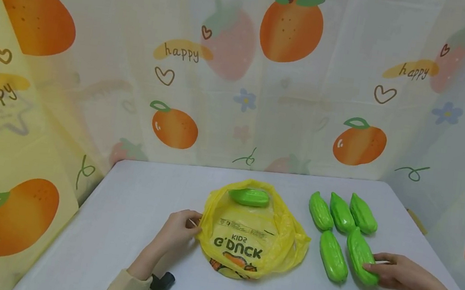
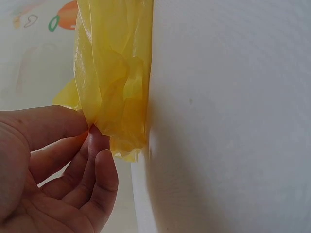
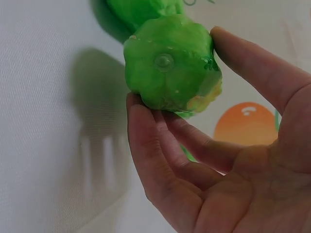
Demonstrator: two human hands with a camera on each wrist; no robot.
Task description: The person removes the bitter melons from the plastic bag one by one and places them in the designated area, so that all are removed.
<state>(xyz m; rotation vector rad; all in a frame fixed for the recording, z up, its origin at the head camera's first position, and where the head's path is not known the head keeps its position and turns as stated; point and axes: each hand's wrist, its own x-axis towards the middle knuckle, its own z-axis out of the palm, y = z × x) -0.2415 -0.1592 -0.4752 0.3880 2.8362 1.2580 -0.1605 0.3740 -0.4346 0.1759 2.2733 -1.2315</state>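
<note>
At the middle of the table lies a yellow plastic bag [image 1: 244,225], its mouth spread wide, with printed lettering showing. One green ridged gourd [image 1: 249,196] lies inside it near the far rim. My left hand [image 1: 179,228] pinches the bag's left edge between thumb and fingers; close up, the bag's crumpled plastic [image 2: 114,73] runs into the fingertips of that hand [image 2: 68,165]. On the right, my right hand [image 1: 400,274] holds another green gourd [image 1: 361,257] by its near end. The right wrist view shows that gourd's blunt end [image 3: 167,68] between thumb and fingers.
Several more green gourds lie in two rows at the right, among them one in the far row [image 1: 363,213] and one beside the held gourd [image 1: 333,257]. A white cloth covers the table [image 1: 156,184]. Behind it hangs a fruit-print curtain [image 1: 225,129].
</note>
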